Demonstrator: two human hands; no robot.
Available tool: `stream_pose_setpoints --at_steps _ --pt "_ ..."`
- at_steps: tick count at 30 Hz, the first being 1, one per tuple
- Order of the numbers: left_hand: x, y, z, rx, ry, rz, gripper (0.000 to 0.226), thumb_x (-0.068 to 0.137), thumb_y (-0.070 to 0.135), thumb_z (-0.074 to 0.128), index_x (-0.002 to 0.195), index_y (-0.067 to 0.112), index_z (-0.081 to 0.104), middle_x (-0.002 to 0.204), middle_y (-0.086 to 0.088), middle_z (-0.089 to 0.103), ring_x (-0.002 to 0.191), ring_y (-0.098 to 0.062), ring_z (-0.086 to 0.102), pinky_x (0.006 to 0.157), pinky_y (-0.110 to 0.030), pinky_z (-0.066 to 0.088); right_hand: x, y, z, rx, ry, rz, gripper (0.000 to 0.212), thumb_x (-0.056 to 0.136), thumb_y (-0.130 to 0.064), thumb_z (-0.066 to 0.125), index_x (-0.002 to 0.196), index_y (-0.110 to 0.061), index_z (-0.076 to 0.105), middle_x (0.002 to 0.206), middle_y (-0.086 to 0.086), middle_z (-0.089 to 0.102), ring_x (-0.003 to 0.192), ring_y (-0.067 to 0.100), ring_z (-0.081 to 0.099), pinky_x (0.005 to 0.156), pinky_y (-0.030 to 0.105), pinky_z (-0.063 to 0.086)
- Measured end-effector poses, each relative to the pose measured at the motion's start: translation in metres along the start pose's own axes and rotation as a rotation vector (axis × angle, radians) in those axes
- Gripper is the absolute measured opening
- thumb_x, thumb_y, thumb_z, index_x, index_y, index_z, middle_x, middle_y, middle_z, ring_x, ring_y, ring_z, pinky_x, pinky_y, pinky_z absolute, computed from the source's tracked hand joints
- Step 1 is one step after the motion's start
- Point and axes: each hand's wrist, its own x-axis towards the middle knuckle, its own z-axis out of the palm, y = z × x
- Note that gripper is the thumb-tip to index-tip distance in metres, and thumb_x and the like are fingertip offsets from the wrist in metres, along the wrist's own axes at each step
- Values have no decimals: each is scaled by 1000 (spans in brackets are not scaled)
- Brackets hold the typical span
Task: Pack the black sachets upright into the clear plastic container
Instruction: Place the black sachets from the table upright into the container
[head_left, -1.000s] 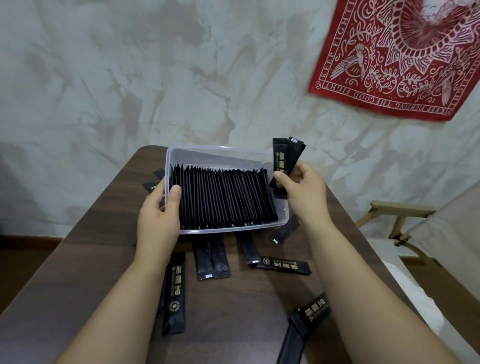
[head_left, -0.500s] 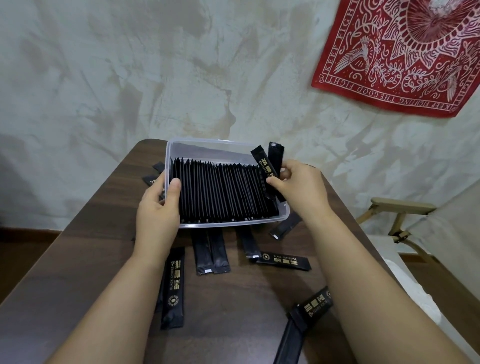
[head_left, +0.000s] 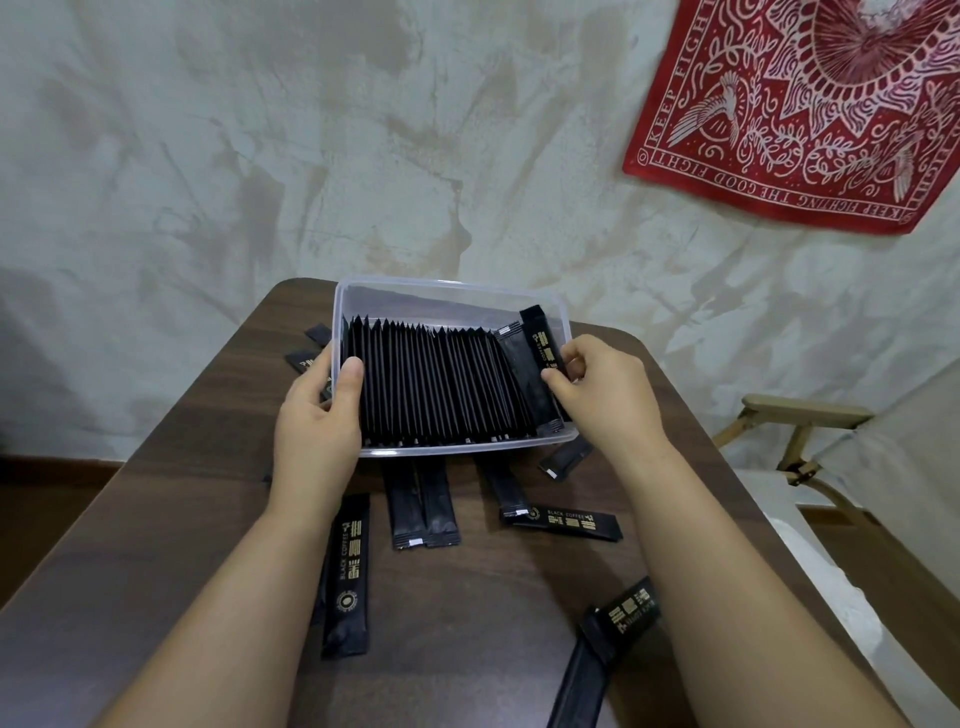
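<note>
A clear plastic container (head_left: 452, 291) stands on the dark wooden table (head_left: 467, 623), packed with a row of black sachets (head_left: 436, 384) standing on edge. My left hand (head_left: 319, 421) grips the container's left wall, thumb inside against the first sachet. My right hand (head_left: 602, 389) pinches two black sachets (head_left: 537, 358) that lean at the right end of the row, inside the container. Several loose sachets lie flat on the table, among them one with gold print (head_left: 348, 571), a pair (head_left: 423, 504) and another (head_left: 563, 522).
More sachets lie behind the container's left side (head_left: 311, 348) and at the table's near right edge (head_left: 608, 644). A red patterned cloth (head_left: 800, 104) hangs on the wall. A wooden folding chair (head_left: 795, 431) stands to the right of the table.
My right hand has brought the two sachets down from above the rim into the container's right end. My left hand has kept its hold on the left wall.
</note>
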Motion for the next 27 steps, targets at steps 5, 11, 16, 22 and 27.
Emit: stream_pose_setpoints --at_steps 5,11,16,22,27 --pt "0 0 0 9 5 -4 37 103 33 47 138 29 55 133 7 59 124 -4 53 103 -24 41 5 15 -2 299 54 118 12 85 -28 68 89 -20 61 79 -8 60 71 9 55 59 21 40" --pt "-2 4 2 30 18 14 37 103 29 46 139 24 55 132 9 60 124 -2 52 86 1 38 17 19 -10 618 58 240 4 90 -17 62 92 -14 63 63 6 59 39 5 54 40 14 40" --pt "-1 3 2 30 24 7 38 103 30 47 139 24 54 134 9 59 125 -1 51 87 1 37 22 9 -11 454 143 159 9 86 -21 67 88 -15 60 65 -1 60 38 2 53 37 15 39" --pt "-2 5 2 17 23 13 36 103 28 46 138 23 56 130 10 61 117 2 55 88 -1 40 21 11 -1 206 76 76 22 82 -28 71 98 -14 66 72 -6 63 68 18 66 69 32 54" --pt "0 3 1 20 22 2 37 103 31 46 138 24 55 134 8 60 126 -5 52 104 -23 41 12 11 -2 -33 -2 40 25 82 -33 71 102 -20 65 75 -13 55 87 11 58 66 25 42"
